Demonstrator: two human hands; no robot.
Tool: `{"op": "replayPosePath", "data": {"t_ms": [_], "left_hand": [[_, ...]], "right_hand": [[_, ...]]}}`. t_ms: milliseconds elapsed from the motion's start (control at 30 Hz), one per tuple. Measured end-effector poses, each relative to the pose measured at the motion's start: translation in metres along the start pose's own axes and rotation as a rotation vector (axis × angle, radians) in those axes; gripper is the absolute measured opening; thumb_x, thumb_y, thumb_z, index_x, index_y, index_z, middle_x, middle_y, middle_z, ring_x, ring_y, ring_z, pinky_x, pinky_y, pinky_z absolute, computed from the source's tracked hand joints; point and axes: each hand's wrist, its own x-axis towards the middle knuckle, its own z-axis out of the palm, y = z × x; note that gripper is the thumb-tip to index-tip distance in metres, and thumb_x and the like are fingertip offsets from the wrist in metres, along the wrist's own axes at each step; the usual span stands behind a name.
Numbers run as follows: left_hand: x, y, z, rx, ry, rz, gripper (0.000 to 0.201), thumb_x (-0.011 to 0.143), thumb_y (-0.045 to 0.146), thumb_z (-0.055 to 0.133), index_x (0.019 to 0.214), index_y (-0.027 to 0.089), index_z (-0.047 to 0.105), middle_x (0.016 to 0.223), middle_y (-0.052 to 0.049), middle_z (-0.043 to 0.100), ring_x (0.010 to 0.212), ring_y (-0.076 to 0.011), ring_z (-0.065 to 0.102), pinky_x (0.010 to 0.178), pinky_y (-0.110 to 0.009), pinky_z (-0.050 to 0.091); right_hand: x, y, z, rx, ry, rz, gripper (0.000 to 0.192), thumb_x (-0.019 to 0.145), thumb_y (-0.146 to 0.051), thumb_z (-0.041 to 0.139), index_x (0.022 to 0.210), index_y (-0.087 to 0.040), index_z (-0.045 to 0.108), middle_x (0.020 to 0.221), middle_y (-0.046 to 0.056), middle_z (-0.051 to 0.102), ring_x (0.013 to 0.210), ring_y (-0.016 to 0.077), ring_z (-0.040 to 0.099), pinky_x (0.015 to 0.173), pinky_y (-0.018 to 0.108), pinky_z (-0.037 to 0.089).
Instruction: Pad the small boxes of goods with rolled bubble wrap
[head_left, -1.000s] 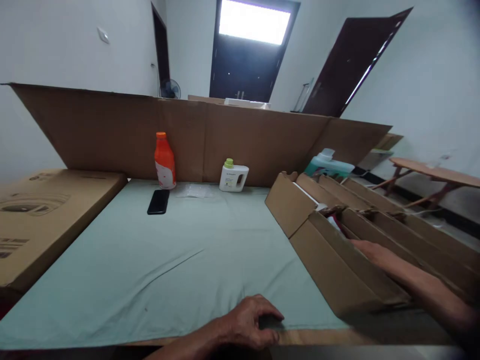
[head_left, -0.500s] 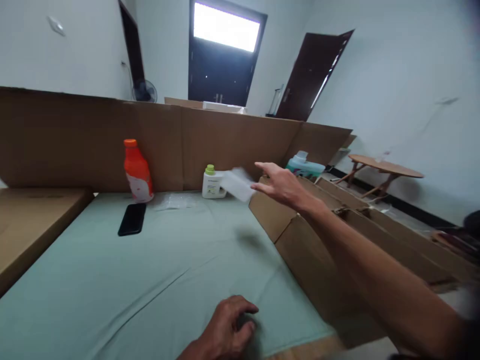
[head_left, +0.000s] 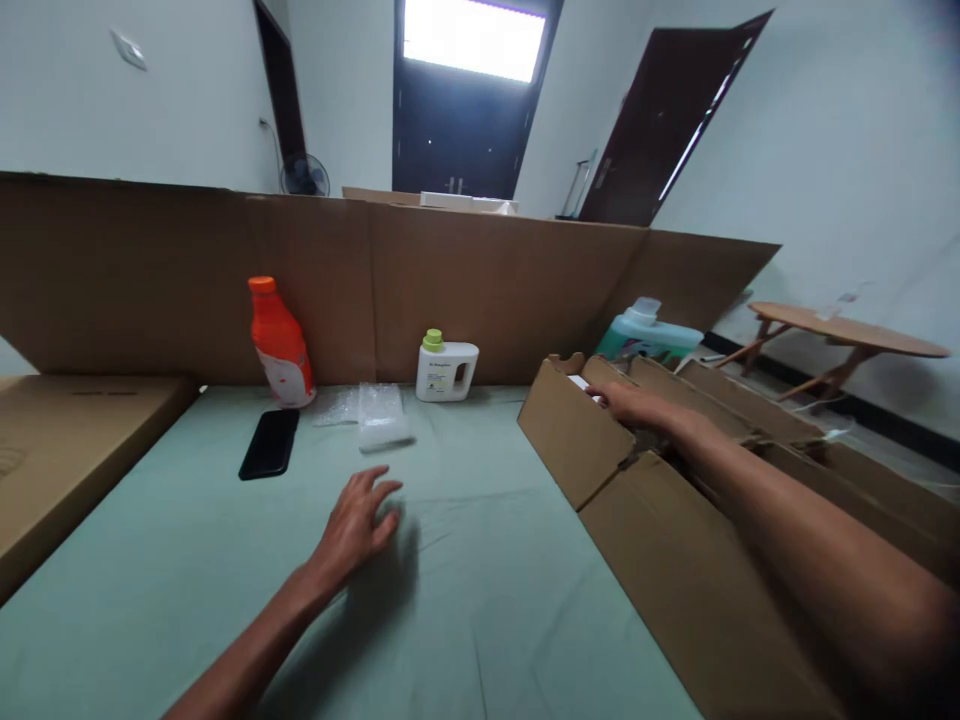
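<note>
My left hand hovers open over the pale green cloth, fingers spread, a short way in front of a clear plastic packet that lies flat on the cloth. My right hand reaches into the far end of a long open cardboard box on the right, its fingers on something white inside; whether they grip it I cannot tell. A black phone lies to the left of the packet.
An orange bottle and a small white jug with a green cap stand against an upright cardboard wall. A teal bottle sits behind the boxes. A flat cardboard carton lies at left, a round wooden table at far right.
My right hand tossed the clear packet toward the back, where it now lies, and went back into the box. My left hand moved forward from the table's near edge and opened.
</note>
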Motion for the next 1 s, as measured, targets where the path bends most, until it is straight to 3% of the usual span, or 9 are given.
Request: {"op": "replayPosePath", "data": {"t_ms": [133, 233, 333, 500, 600, 667, 767, 900, 1000], "left_hand": [[0.068, -0.019, 0.005, 0.153, -0.003, -0.082, 0.044, 0.085, 0.023, 0.061, 0.129, 0.02, 0.064, 0.153, -0.016, 0.046, 0.14, -0.0356, 0.042, 0.111, -0.05, 0.04], [0.097, -0.037, 0.019, 0.203, -0.035, -0.1, 0.039, 0.086, 0.026, 0.061, 0.125, 0.022, 0.065, 0.15, -0.014, 0.05, 0.14, -0.0367, 0.041, 0.111, -0.052, 0.037], [0.108, -0.055, 0.031, 0.231, -0.07, -0.099, 0.039, 0.092, 0.03, 0.051, 0.128, 0.019, 0.063, 0.144, -0.017, 0.055, 0.134, -0.0362, 0.048, 0.107, -0.053, 0.04], [0.105, -0.068, 0.043, 0.258, -0.043, -0.068, 0.052, 0.099, 0.036, 0.038, 0.143, 0.012, 0.05, 0.154, -0.022, 0.043, 0.144, -0.0375, 0.036, 0.114, -0.053, 0.03], [0.099, -0.067, 0.047, 0.269, 0.005, -0.079, 0.054, 0.099, 0.041, 0.038, 0.145, 0.014, 0.049, 0.158, -0.02, 0.038, 0.148, -0.0376, 0.029, 0.117, -0.053, 0.026], [0.097, -0.066, 0.047, 0.274, 0.045, -0.083, 0.055, 0.098, 0.043, 0.042, 0.146, 0.017, 0.048, 0.161, -0.017, 0.034, 0.151, -0.0377, 0.023, 0.118, -0.053, 0.024], [0.096, -0.067, 0.048, 0.276, 0.108, -0.081, 0.059, 0.096, 0.044, 0.048, 0.149, 0.019, 0.046, 0.165, -0.016, 0.027, 0.153, -0.0369, 0.017, 0.12, -0.054, 0.019], [0.094, -0.068, 0.051, 0.272, 0.185, -0.076, 0.061, 0.095, 0.043, 0.049, 0.148, 0.014, 0.047, 0.163, -0.022, 0.026, 0.153, -0.0393, 0.017, 0.121, -0.059, 0.011], [0.092, -0.069, 0.055, 0.302, 0.252, -0.046, 0.06, 0.094, 0.043, 0.047, 0.147, 0.013, 0.049, 0.161, -0.023, 0.03, 0.152, -0.0389, 0.019, 0.12, -0.06, 0.009]], "right_hand": [[-0.002, 0.006, -0.011, -0.176, -0.345, -0.018, 0.021, 0.099, -0.033, 0.06, 0.093, -0.014, 0.068, 0.083, -0.001, 0.068, 0.072, 0.0127, 0.066, 0.069, 0.029, 0.057], [-0.011, 0.019, -0.023, -0.27, -0.463, 0.007, 0.022, 0.097, -0.032, 0.062, 0.086, -0.014, 0.068, 0.076, -0.003, 0.066, 0.067, 0.0113, 0.064, 0.067, 0.028, 0.055], [-0.021, 0.029, -0.03, -0.336, -0.499, 0.048, 0.021, 0.096, -0.031, 0.063, 0.084, -0.014, 0.067, 0.073, -0.003, 0.065, 0.064, 0.0104, 0.062, 0.065, 0.027, 0.054], [-0.032, 0.026, -0.024, -0.384, -0.457, 0.083, 0.009, 0.083, -0.014, 0.071, 0.075, -0.014, 0.071, 0.062, -0.003, 0.063, 0.054, 0.0081, 0.054, 0.06, 0.024, 0.039], [-0.032, 0.018, -0.027, -0.404, -0.449, 0.081, 0.015, 0.078, -0.006, 0.067, 0.065, -0.012, 0.074, 0.059, 0.002, 0.066, 0.054, 0.0084, 0.055, 0.06, 0.029, 0.03], [-0.03, 0.013, -0.043, -0.434, -0.448, 0.096, 0.017, 0.078, -0.008, 0.066, 0.064, -0.012, 0.076, 0.058, 0.002, 0.067, 0.053, 0.0084, 0.055, 0.06, 0.031, 0.027], [-0.023, 0.0, -0.084, -0.517, -0.395, 0.144, 0.018, 0.081, -0.016, 0.065, 0.068, -0.014, 0.078, 0.056, 0.002, 0.066, 0.05, 0.009, 0.051, 0.059, 0.033, 0.026], [-0.018, -0.059, -0.124, -0.542, -0.111, 0.044, 0.009, 0.078, -0.023, 0.068, 0.072, -0.02, 0.075, 0.061, 0.002, 0.066, 0.051, 0.0136, 0.049, 0.056, 0.03, 0.028], [-0.008, -0.124, -0.109, -0.283, 0.08, -0.172, 0.014, 0.082, -0.025, 0.063, 0.084, -0.017, 0.074, 0.074, 0.003, 0.07, 0.06, 0.0135, 0.053, 0.057, 0.027, 0.03]]}}
